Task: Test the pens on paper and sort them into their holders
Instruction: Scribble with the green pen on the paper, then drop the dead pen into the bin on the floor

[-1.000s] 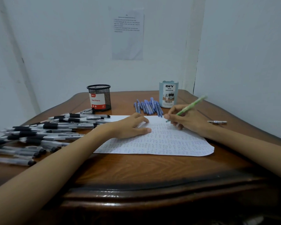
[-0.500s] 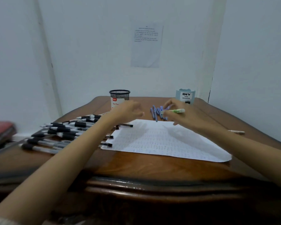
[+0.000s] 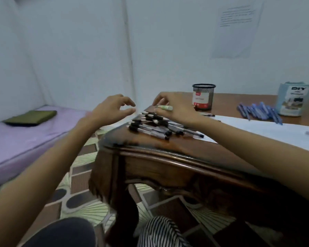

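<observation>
My right hand point(image 3: 175, 106) holds a green pen point(image 3: 165, 107) above the pile of black-capped pens point(image 3: 155, 126) at the table's left end. My left hand point(image 3: 112, 109) hovers just left of the pile, past the table edge, fingers loosely curled and holding nothing. The white paper point(image 3: 268, 130) lies to the right under my right forearm. A black mesh holder point(image 3: 203, 97) stands at the back, and a pale blue holder point(image 3: 293, 98) stands at the far right with several blue pens point(image 3: 259, 111) beside it.
The wooden table point(image 3: 168, 157) has a carved front edge. A purple mattress point(image 3: 25, 136) with a green cushion point(image 3: 30, 117) lies on the left floor. White walls enclose the corner, with a printed sheet point(image 3: 236, 29) taped up.
My view swung left. Both hands moved from over the paper to the black pen pile, the right one still carrying the green pen.
</observation>
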A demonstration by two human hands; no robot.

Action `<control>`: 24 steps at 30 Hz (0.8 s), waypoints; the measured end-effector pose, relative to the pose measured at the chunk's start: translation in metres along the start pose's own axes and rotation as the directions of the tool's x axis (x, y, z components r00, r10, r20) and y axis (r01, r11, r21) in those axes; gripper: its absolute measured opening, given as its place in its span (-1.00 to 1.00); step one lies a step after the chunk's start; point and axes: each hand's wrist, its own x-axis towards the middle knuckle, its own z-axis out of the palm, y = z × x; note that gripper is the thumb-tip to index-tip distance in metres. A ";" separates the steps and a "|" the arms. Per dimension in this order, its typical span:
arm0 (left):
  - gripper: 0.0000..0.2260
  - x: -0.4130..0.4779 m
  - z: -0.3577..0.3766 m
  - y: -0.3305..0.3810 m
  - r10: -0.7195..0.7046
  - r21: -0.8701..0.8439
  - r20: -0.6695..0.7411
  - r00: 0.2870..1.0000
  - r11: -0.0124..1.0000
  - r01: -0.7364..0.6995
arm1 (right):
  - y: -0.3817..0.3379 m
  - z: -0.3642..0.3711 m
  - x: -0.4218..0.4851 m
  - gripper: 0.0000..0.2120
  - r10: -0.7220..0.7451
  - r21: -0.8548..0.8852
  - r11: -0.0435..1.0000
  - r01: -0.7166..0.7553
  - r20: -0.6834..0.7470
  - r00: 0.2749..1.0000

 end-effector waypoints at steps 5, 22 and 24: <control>-0.78 -0.072 -0.024 -0.049 -0.189 0.015 -0.044 0.981 0.982 0.190 | -0.064 0.062 0.006 -0.83 -0.110 0.072 0.992 0.105 0.069 0.992; -0.77 -0.314 0.056 -0.120 -0.454 0.131 0.174 0.874 0.890 0.437 | -0.122 0.264 -0.129 -0.70 -0.394 -0.138 0.812 0.567 0.587 0.707; -0.78 -0.318 0.058 -0.124 -0.455 0.135 0.183 0.871 0.890 0.436 | -0.117 0.273 -0.135 -0.67 -0.393 -0.142 0.791 0.595 0.628 0.671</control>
